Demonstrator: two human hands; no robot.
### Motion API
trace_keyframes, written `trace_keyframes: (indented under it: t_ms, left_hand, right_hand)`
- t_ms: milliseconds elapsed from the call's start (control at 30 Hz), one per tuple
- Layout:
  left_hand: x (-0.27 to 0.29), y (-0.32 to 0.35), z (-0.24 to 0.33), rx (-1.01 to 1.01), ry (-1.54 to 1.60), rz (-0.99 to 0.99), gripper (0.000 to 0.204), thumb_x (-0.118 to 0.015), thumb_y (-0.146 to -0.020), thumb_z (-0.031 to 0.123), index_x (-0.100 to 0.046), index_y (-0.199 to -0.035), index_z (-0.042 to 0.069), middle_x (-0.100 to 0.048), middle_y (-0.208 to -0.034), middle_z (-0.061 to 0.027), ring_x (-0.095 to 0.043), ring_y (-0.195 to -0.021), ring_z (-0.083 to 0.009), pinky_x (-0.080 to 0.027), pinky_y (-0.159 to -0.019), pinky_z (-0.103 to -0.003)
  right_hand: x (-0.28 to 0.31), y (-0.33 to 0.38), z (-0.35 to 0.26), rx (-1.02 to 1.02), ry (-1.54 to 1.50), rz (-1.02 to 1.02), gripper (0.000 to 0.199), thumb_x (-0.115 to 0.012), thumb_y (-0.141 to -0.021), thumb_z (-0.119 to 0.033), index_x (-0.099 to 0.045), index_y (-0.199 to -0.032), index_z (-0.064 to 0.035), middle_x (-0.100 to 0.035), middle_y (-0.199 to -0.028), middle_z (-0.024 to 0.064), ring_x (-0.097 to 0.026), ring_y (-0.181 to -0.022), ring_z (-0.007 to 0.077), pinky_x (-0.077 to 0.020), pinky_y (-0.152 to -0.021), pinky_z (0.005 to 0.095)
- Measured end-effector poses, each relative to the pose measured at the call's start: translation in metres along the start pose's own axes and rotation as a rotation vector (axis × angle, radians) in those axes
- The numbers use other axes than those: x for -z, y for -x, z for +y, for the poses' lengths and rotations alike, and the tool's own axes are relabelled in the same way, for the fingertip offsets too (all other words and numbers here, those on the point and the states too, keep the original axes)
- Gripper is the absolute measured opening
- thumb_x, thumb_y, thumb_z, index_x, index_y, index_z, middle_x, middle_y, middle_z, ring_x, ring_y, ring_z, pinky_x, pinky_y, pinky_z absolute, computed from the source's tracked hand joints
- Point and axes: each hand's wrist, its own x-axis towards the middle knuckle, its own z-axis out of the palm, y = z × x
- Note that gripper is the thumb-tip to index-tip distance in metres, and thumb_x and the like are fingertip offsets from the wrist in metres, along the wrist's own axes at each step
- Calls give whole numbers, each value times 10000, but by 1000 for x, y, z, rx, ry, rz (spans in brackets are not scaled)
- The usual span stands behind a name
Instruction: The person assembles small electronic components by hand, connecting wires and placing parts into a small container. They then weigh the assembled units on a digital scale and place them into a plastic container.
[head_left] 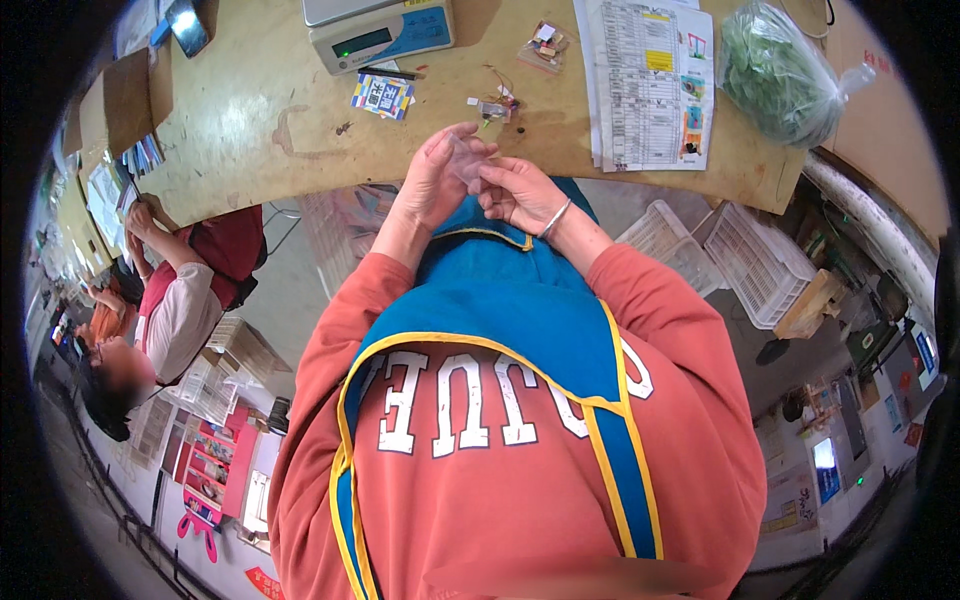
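Just over the table's near edge, a small clear plastic bag (466,162) is held between my two hands. My left hand (428,182) is curled around its left side, with thumb and fingers on the film. From the right, the bag's edge is pinched by the thumb and fingers of my right hand (522,192), which has a bracelet at the wrist. Whether anything is inside the bag I cannot tell. Right beyond my fingers lies a little heap of small parts (495,107) with thin wires. Farther back is a small clear bag of similar parts (543,46).
A digital scale (415,32) stands at the back, with a colourful card (383,97) and a dark pen (392,73) before it. Printed sheets (640,130) and a tied bag of green items (775,80) lie right. White crates (755,262) stand below; another person (185,305) works at left.
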Motion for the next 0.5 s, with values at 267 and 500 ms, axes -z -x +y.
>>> trace_keyframes:
  t_ms: [267, 500]
  left_hand:
    - [13, 21, 23, -129, -226, 204, 394, -714, -964, 285, -589, -1269, 68, -649, -976, -47, -670, -985, -195, -571, -844, -373]
    - [23, 41, 19, -85, -727, 389, 448, -805, -885, 288, -613, -1243, 99, -596, -1025, -15, -612, -866, -126, -572, -800, -341]
  right_hand:
    - [10, -13, -51, 405, 768, 472, 151, -678, -950, -131, -714, -1050, -24, -692, -809, 27, -614, -585, 94, -520, -560, 240]
    - [-1, -63, -101, 671, 1632, 756, 271, -730, -834, -308, -753, -911, -49, -732, -930, 184, -703, -855, 362, -554, -747, 463]
